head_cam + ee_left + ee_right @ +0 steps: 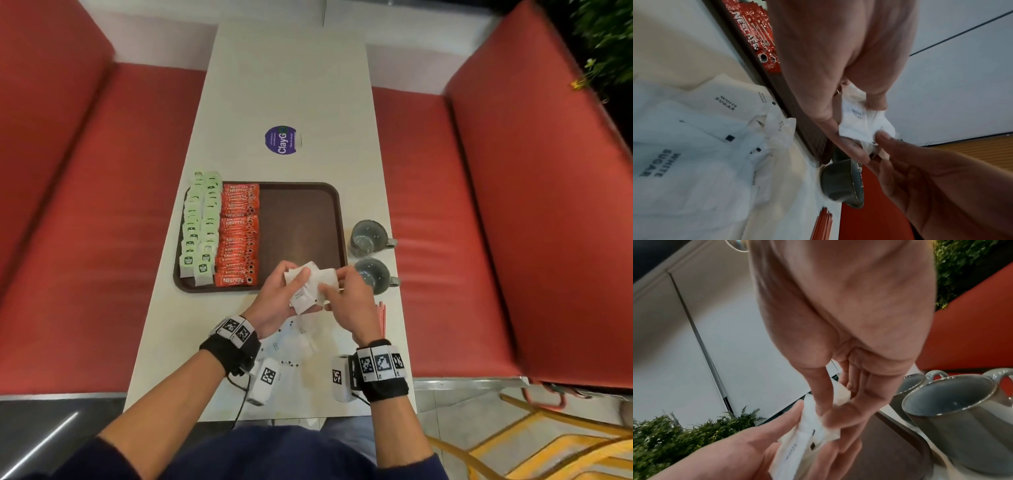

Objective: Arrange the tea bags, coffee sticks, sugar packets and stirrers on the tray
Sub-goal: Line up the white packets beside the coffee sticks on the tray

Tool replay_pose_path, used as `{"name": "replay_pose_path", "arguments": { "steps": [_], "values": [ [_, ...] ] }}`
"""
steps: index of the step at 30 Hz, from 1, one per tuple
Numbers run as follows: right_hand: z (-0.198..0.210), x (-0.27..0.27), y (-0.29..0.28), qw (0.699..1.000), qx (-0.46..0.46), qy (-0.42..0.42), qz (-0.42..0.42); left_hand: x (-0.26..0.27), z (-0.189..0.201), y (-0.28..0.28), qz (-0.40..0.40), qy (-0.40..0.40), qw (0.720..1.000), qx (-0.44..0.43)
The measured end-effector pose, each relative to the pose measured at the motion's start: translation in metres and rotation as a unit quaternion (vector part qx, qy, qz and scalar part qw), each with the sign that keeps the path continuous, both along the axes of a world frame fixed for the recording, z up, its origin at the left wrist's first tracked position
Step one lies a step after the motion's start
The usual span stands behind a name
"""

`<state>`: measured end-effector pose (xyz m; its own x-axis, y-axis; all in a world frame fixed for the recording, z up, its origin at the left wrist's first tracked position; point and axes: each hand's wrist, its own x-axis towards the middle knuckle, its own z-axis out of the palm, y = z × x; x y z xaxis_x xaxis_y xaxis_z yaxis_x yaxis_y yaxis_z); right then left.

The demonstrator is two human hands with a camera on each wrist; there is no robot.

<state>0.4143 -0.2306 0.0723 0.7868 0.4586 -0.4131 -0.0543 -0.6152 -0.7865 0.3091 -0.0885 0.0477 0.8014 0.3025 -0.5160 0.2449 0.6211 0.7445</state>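
A brown tray [301, 219] lies mid-table with green tea bags [200, 226] in its left column and red coffee sticks [238, 236] beside them. Above the tray's near edge my left hand [284, 291] grips a bunch of white sugar packets [308, 291]. My right hand [346, 294] pinches the same bunch [807, 434] from the right, thumb on top. More sugar packets [294, 339] lie loose on the table under my wrists; they read "WHITE SUGAR" [694, 138] in the left wrist view. Red stirrers [382, 317] lie at the table's right edge.
Two grey mugs [371, 255] stand right of the tray, close to my right hand. A purple round sticker [281, 139] sits on the table [287, 85] beyond the tray. Red benches [479, 205] flank both sides. The tray's right half is bare.
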Motion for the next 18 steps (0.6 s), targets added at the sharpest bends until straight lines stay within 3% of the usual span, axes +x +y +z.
{"name": "replay_pose_path", "arguments": {
  "steps": [3,8,18],
  "values": [
    [0.002,0.002,0.004,1.000,0.004,-0.029,-0.008,0.002,0.005,0.000,0.005,-0.006,1.000,-0.004],
    [0.010,-0.003,0.006,0.999,0.025,-0.029,-0.013,0.001,0.011,0.003,0.009,-0.001,0.998,0.060],
    [0.022,0.002,0.007,0.978,0.175,0.090,-0.073,-0.001,0.021,0.015,0.033,-0.035,0.997,0.058]
  ]
}}
